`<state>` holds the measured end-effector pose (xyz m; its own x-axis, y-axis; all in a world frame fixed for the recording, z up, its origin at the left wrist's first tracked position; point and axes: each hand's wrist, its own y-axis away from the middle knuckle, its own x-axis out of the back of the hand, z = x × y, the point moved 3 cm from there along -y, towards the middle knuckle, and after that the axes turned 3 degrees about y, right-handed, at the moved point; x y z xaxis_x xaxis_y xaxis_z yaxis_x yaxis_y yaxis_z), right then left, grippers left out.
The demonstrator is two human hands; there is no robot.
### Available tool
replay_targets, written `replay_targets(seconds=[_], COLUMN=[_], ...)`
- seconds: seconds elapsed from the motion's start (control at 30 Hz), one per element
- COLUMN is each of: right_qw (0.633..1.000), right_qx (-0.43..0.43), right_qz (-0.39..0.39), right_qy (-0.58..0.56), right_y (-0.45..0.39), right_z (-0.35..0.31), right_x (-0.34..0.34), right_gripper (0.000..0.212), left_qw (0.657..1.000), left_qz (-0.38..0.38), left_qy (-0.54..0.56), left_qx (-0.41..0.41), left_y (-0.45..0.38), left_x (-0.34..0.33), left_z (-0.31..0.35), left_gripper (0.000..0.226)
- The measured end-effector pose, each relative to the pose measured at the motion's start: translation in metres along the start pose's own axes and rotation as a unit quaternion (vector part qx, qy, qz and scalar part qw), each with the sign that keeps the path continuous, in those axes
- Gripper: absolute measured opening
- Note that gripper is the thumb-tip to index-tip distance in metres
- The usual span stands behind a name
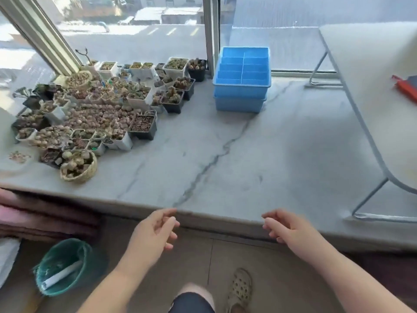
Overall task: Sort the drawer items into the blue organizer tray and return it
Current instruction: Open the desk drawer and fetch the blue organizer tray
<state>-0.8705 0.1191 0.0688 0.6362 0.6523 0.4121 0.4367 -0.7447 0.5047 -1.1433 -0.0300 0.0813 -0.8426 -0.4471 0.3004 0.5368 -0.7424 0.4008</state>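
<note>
Stretching along a big window, a pale marble worktop (248, 154) with grey veins fills most of the view, and everything below is placed from the blue organizer tray (242, 73). That tray, split into compartments, sits stacked on a second blue tray (239, 105) at the far edge of the worktop, against the window frame (211, 35). To the tray's left crowds a cluster of small succulent pots (101, 109), black and white ones, ending in a woven basket planter (79, 166) nearer the worktop's front edge. To the tray's right stands a white folding table (383, 86) on thin metal legs, with a red object (405, 88) at its edge. Well in front of the tray, over the worktop's near lip, the left hand (151, 238) and right hand (291, 231) hover apart, both with fingers loosely curled and holding nothing. Below them lie a tiled floor (259, 279), a green bin (63, 265) holding a rolled white paper, and a perforated clog (240, 288).
</note>
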Motion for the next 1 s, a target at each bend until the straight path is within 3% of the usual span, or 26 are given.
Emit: replay_targets(seconds=[0.2,0.37,0.5,0.6,0.73,0.87,1.0], right_qw=[0.99,0.938,0.899,0.873,0.861,0.847,0.847], right_qx=[-0.07,-0.163,-0.199,-0.214,-0.23,-0.239,-0.247], right_qz=[0.084,0.253,0.317,0.351,0.373,0.411,0.39], right_qy=[-0.085,-0.174,-0.228,-0.263,-0.259,-0.239,-0.265], right_y=[-0.035,-0.04,-0.041,-0.043,-0.045,-0.042,-0.036], right_z=[-0.024,-0.03,-0.048,-0.055,-0.057,-0.049,-0.042], right_x=[0.014,0.02,0.011,0.006,0.001,-0.01,-0.011], right_gripper=[0.013,0.012,0.014,0.014,0.014,0.013,0.012], left_qw=[0.995,0.982,0.983,0.981,0.974,0.99,0.998], left_qz=[-0.094,-0.182,-0.126,-0.078,-0.047,-0.07,-0.058], left_qy=[0.0,-0.028,-0.038,-0.077,-0.21,-0.118,0.029], left_qx=[-0.025,-0.051,-0.126,-0.158,-0.066,0.012,0.028], left_y=[-0.124,-0.266,-0.386,-0.465,-0.544,-0.57,-0.568], left_x=[-0.015,-0.036,-0.062,-0.089,-0.128,-0.151,-0.151], left_z=[0.051,0.097,0.162,0.206,0.224,0.209,0.216], left_gripper=[0.02,0.017,0.019,0.035,0.064,0.03,0.016])
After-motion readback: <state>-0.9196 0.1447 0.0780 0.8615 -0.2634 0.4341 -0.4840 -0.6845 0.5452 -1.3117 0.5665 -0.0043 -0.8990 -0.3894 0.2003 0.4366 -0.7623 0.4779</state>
